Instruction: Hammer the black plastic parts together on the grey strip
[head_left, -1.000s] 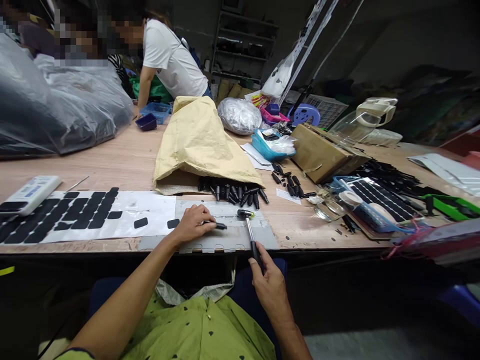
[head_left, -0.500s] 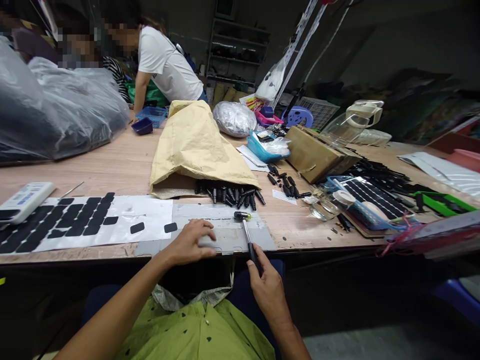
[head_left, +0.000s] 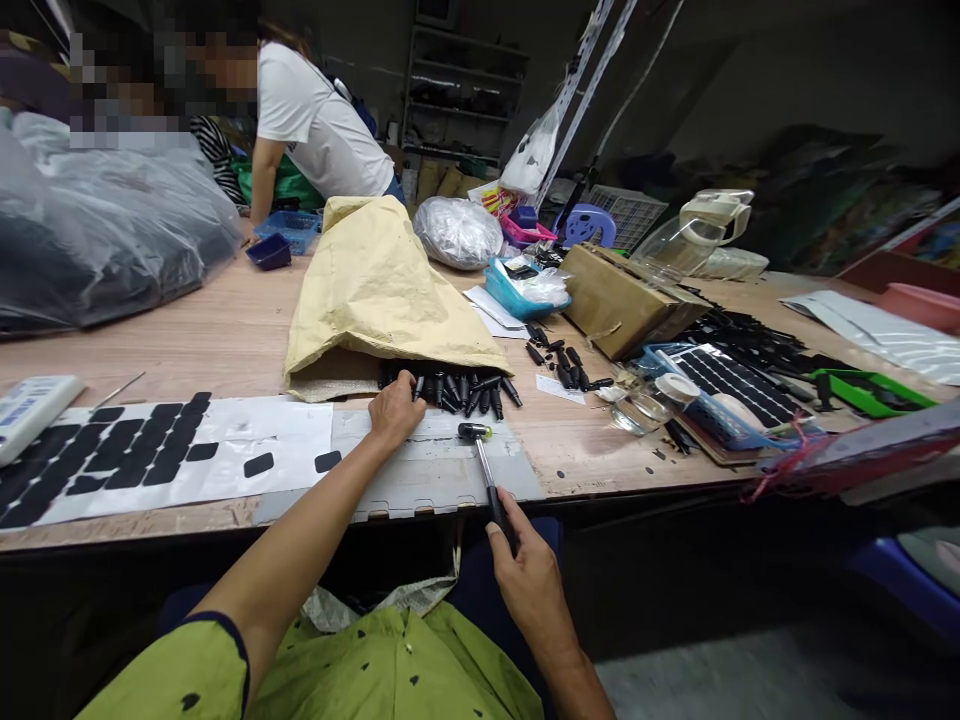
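Observation:
In the head view my right hand [head_left: 529, 565] grips the black handle of a small hammer [head_left: 486, 470]. Its steel shaft leads up to a black head with a yellow-green face, which rests over the grey board [head_left: 420, 455]. My left hand [head_left: 396, 412] is at the left end of a heap of small black tube-shaped parts [head_left: 469, 392], fingers curled in among them. What its fingertips hold, if anything, is hidden. The heap spills from the mouth of a tan sack [head_left: 375, 290] lying on the table.
At left, a white sheet [head_left: 289, 425] carries rows of black stickers beside a white device [head_left: 34, 410]. To the right stand a cardboard box [head_left: 619, 305], a blue basket [head_left: 697, 400] and a green tray [head_left: 870, 395]. A person in a white shirt [head_left: 315, 120] leans over the far side.
My left hand has moved forward from over the grey board to the black parts at the sack's mouth, its fingers now curled. The right hand still holds the hammer; the view has shifted slightly.

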